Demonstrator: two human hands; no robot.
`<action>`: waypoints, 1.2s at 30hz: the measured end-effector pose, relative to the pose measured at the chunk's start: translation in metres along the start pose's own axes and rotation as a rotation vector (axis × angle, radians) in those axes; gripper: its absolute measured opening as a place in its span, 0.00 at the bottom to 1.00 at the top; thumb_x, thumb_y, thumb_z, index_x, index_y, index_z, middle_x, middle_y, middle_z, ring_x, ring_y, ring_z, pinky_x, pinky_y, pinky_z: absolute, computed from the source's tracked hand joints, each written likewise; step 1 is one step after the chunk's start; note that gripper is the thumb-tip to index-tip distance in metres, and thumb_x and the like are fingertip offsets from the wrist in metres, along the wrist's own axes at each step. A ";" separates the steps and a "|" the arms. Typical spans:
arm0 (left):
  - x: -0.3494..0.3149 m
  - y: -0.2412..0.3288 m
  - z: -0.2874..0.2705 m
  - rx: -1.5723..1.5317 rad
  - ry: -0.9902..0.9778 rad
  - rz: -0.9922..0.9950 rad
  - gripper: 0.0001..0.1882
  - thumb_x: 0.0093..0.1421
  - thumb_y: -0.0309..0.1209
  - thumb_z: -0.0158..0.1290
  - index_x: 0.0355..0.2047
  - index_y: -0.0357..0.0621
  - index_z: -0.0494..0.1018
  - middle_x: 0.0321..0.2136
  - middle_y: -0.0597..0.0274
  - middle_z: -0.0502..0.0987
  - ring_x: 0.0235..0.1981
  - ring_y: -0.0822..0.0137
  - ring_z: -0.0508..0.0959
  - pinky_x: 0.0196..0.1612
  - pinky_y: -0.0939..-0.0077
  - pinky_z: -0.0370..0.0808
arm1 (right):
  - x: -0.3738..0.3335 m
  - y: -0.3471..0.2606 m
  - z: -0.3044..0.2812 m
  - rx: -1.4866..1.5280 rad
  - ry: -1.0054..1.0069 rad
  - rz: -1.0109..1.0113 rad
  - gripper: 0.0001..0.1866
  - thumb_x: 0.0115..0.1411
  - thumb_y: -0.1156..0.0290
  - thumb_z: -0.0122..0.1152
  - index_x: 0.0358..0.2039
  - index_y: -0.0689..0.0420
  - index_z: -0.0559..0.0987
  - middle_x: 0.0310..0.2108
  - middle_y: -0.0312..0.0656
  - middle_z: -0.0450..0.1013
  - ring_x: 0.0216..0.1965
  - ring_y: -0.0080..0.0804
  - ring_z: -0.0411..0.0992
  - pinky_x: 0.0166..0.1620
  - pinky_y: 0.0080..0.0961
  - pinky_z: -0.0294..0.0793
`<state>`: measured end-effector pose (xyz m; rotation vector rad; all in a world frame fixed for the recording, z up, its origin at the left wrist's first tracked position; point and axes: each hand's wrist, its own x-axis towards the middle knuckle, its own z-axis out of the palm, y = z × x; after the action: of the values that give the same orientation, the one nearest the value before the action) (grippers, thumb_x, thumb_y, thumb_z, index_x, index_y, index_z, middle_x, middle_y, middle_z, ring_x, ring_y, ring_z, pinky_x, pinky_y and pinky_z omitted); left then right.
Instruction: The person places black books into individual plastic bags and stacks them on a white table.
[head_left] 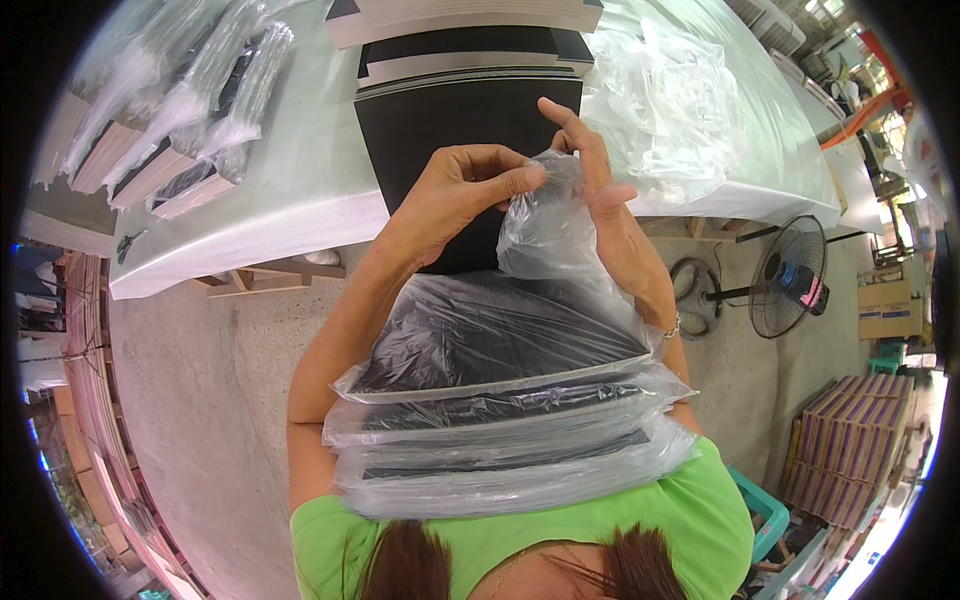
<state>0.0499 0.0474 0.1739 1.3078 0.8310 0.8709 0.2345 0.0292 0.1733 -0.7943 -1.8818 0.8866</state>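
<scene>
Just above the table edge, my left hand (462, 192) pinches the edge of a thin clear plastic bag (548, 235) between thumb and fingers. Beside it, my right hand (608, 185) is open, thumb and fingers apart, with the bag's film against its inner side. Behind both hands lies a flat black-covered piece (430, 135), at the front of a pile of black and white stacks (470, 60). Close to my body, between my forearms, several black bundles (500, 340) sit in clear plastic, one behind another. The bag's lower part merges with their film.
Crumpled clear bags (665, 110) lie on the white-covered table (320, 150) at right. Several plastic-wrapped stacks (150, 165) lie at left, near small scissors (128, 245). A standing fan (790, 280) is at right, with a stack of brown bundles (850, 445) farther down.
</scene>
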 end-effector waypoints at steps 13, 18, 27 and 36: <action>-0.001 -0.004 0.002 -0.124 -0.067 -0.077 0.16 0.54 0.42 0.58 0.29 0.40 0.76 0.22 0.67 0.74 0.23 0.78 0.73 0.26 0.87 0.69 | -0.004 -0.003 -0.004 -0.096 -0.010 0.053 0.40 0.61 0.37 0.21 0.59 0.56 0.58 0.42 0.47 0.59 0.46 0.40 0.57 0.55 0.32 0.51; -0.002 -0.004 0.005 -0.284 -0.071 -0.117 0.16 0.53 0.42 0.59 0.28 0.40 0.75 0.21 0.68 0.73 0.22 0.79 0.73 0.23 0.89 0.68 | -0.003 -0.008 -0.014 -0.112 0.003 0.015 0.33 0.63 0.43 0.29 0.56 0.55 0.65 0.41 0.45 0.62 0.45 0.37 0.59 0.52 0.30 0.56; -0.001 -0.004 0.000 -0.221 -0.065 -0.079 0.16 0.50 0.41 0.62 0.27 0.41 0.73 0.19 0.69 0.72 0.18 0.80 0.72 0.21 0.89 0.68 | 0.006 -0.021 -0.016 -0.344 0.021 -0.103 0.18 0.48 0.77 0.59 0.43 0.52 0.77 0.37 0.40 0.67 0.39 0.36 0.64 0.47 0.29 0.62; -0.002 -0.004 0.000 -0.361 -0.118 -0.053 0.15 0.49 0.39 0.63 0.27 0.44 0.72 0.19 0.70 0.71 0.19 0.80 0.71 0.21 0.88 0.67 | 0.016 -0.012 -0.011 -0.131 0.121 -0.216 0.09 0.44 0.84 0.61 0.27 0.58 0.78 0.31 0.37 0.72 0.35 0.29 0.68 0.41 0.25 0.67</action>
<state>0.0496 0.0457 0.1696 1.0050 0.5808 0.8475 0.2355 0.0379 0.1941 -0.6905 -1.8902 0.5739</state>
